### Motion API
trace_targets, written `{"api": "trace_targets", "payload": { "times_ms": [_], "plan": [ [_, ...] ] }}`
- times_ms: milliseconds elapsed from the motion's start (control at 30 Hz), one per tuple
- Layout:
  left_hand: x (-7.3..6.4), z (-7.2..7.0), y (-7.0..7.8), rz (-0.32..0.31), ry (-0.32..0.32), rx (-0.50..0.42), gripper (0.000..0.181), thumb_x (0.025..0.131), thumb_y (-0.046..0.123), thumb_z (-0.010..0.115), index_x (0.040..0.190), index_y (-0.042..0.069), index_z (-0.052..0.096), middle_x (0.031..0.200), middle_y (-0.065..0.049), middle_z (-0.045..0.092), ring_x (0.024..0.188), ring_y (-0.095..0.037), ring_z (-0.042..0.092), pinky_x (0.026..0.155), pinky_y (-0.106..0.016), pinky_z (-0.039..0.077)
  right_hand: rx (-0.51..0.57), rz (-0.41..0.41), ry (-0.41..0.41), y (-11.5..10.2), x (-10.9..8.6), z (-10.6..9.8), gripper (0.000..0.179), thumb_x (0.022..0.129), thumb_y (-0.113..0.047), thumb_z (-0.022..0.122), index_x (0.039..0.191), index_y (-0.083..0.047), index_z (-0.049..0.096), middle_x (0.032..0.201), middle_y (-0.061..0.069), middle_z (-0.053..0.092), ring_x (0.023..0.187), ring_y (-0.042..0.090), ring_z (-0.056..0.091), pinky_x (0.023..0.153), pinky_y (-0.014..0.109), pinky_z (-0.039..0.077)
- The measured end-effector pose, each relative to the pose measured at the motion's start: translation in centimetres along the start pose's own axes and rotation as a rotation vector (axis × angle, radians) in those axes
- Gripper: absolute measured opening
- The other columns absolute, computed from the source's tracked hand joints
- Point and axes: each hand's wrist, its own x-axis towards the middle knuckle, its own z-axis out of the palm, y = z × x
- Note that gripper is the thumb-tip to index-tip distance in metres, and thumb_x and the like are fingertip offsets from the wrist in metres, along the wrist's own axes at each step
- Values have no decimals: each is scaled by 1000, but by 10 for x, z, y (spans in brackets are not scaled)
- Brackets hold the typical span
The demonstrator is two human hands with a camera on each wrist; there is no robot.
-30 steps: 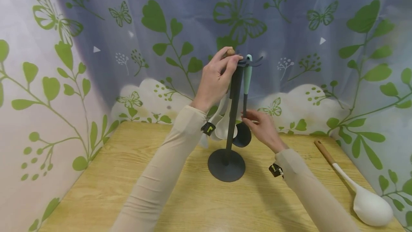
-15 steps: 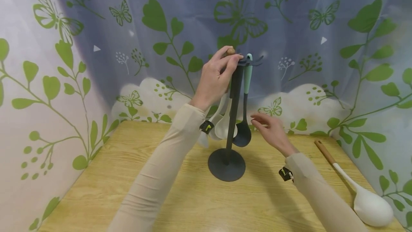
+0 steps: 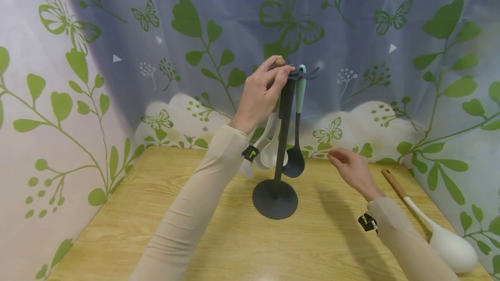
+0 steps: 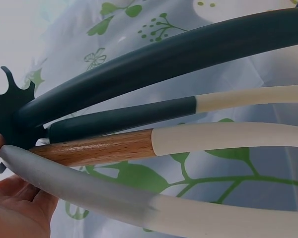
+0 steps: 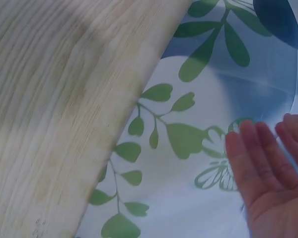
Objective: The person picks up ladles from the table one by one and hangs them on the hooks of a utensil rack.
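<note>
My left hand holds the hooked top of the black utensil stand, which is upright on the table. In the left wrist view, part of the hand is by the dark hooks. Near it hang utensils with a grey handle, a wooden handle and a dark handle. A black ladle with a mint handle hangs on the stand's right side. White utensils hang behind the pole, partly hidden. My right hand is in the air right of the stand, fingers loosely bent, holding nothing.
A white ladle with a wooden handle lies at the table's right side, partly behind my right sleeve. A curtain printed with leaves and butterflies rises behind the wooden table.
My right hand has let go of the black ladle's shaft and moved right, away from the stand. The ladle stays hanging. My left hand keeps its place on the stand's top.
</note>
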Motion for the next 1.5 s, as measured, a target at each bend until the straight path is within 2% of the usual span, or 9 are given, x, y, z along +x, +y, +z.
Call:
{"api": "trace_targets", "payload": {
  "times_ms": [133, 433, 633, 767, 967, 1267, 1467, 1500],
  "plan": [
    [-3, 2, 0, -29, -18, -5, 37, 106, 32, 42, 125, 14, 69, 149, -4, 47, 128, -17, 55, 96, -21, 48, -34, 63, -26, 7, -11, -8, 37, 102, -27, 53, 129, -2, 61, 123, 23, 66, 108, 42, 63, 87, 55, 52],
    [1, 6, 4, 16, -3, -29, 36, 106, 29, 43, 125, 12, 69, 147, -6, 48, 119, -17, 59, 90, -21, 50, -143, 104, -77, 13, -26, -30, 36, 102, -25, 53, 123, 2, 64, 118, 26, 66, 101, 43, 66, 78, 52, 55],
    [5, 2, 6, 40, 24, -18, 35, 106, 27, 44, 122, 11, 70, 144, -6, 51, 120, -16, 59, 92, -20, 49, -189, 139, -152, 23, -33, -42, 43, 102, -30, 52, 122, 6, 63, 118, 28, 65, 103, 44, 64, 79, 53, 54],
    [6, -1, 8, 47, 26, -9, 36, 106, 27, 43, 123, 11, 70, 144, -5, 51, 121, -16, 58, 94, -20, 48, -213, 136, -183, 33, -38, -48, 42, 102, -29, 53, 118, 9, 64, 114, 30, 65, 99, 44, 64, 77, 53, 54],
    [5, -2, 9, 14, 9, -2, 36, 106, 29, 43, 124, 13, 70, 146, -4, 50, 121, -16, 58, 94, -20, 48, -239, 123, -175, 43, -51, -55, 38, 101, -24, 55, 111, 11, 66, 104, 29, 68, 89, 41, 65, 70, 50, 54],
    [5, -2, 8, 23, 5, -5, 36, 106, 29, 44, 124, 13, 70, 146, -5, 49, 123, -15, 57, 94, -18, 48, -306, 165, -211, 54, -59, -71, 46, 101, -26, 54, 114, 17, 61, 106, 36, 64, 95, 49, 62, 76, 57, 51],
    [4, -3, 6, 21, 5, -12, 36, 106, 29, 44, 125, 12, 69, 146, -6, 49, 121, -15, 59, 92, -19, 49, -354, 150, -218, 72, -69, -78, 41, 96, -16, 60, 111, 23, 58, 105, 40, 62, 93, 54, 60, 75, 59, 50],
    [4, -4, 6, 19, 6, -13, 36, 106, 29, 44, 125, 12, 69, 146, -6, 49, 120, -15, 59, 92, -19, 49, -358, 146, -218, 76, -71, -80, 40, 95, -14, 61, 109, 23, 59, 102, 39, 63, 88, 52, 61, 73, 58, 50]
  ]
}}
